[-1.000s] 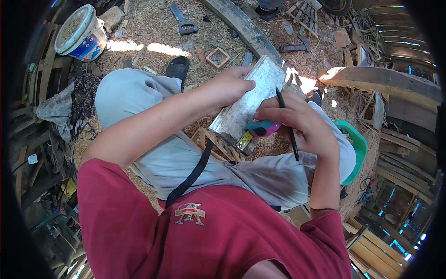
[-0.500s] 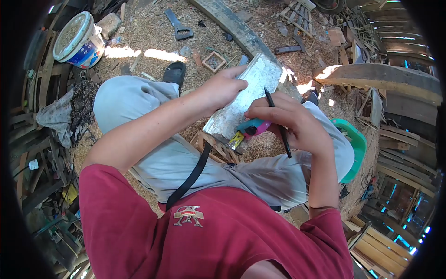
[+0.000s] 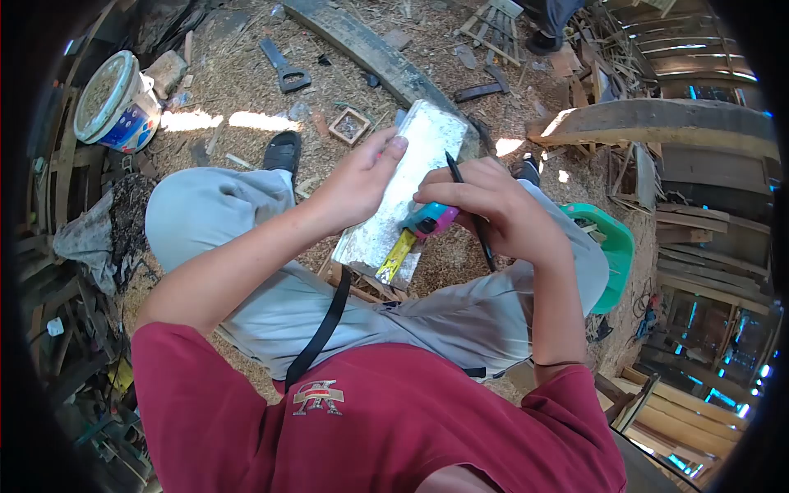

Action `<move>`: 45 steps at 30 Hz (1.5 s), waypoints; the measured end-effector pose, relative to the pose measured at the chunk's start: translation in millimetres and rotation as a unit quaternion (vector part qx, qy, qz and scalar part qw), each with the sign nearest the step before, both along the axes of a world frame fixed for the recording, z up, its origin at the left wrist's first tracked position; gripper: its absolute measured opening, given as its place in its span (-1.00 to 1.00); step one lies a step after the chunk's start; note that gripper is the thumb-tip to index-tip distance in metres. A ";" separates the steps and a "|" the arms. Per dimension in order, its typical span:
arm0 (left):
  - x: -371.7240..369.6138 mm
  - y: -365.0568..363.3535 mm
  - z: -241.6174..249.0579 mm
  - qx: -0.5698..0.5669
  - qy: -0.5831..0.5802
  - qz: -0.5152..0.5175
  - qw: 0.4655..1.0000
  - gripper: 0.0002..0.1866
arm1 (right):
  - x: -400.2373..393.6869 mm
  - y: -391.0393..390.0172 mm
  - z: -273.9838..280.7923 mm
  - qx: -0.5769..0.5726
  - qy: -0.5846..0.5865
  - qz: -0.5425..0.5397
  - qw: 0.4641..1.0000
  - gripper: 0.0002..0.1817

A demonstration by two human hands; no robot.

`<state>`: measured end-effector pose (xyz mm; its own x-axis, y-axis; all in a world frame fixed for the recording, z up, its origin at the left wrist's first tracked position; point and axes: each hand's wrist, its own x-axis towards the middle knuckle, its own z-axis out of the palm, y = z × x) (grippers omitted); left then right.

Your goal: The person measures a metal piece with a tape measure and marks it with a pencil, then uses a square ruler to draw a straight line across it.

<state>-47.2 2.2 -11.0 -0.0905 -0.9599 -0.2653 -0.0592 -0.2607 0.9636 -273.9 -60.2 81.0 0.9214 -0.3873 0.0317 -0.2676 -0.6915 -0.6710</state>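
Observation:
My left hand (image 3: 367,177) is closed on the left edge of a board (image 3: 423,135) with a whitish, worn face, its thumb lying on top. The board slants between my knees. In my right hand (image 3: 501,205) are a blue and pink tape measure (image 3: 429,220) and a dark pencil (image 3: 454,168), the pencil sticking out between the fingers. A short length of yellow tape blade (image 3: 396,258) lies over the near end of the board. My right fingertips are hidden behind the tape measure and hand.
A handsaw (image 3: 285,67), a small wooden box frame (image 3: 349,126) and a hammer (image 3: 485,85) lie on the shavings-covered ground. A bucket (image 3: 103,94) stands at far left, a green basin (image 3: 618,267) beside my right knee. Another person's foot (image 3: 542,41) shows at top right.
More yellow blade now shows along the board's near end. My left hand's thumb is raised further along the edge. Another person's leg has come into view at the top right.

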 end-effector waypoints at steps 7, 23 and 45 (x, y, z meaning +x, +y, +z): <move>-5.1 1.6 -4.5 -0.016 0.034 -0.034 0.999 -0.26 | -9.9 -14.3 -7.9 -0.027 -0.007 -0.028 0.999 -0.33; -0.3 5.9 -6.8 -0.024 0.065 -0.014 0.998 -0.01 | -0.8 -1.2 -12.4 -0.011 0.031 -0.100 0.994 -0.35; 4.8 5.3 13.8 0.009 0.059 -0.046 0.997 0.01 | 8.3 9.0 -13.1 0.036 -0.009 -0.108 0.993 -0.28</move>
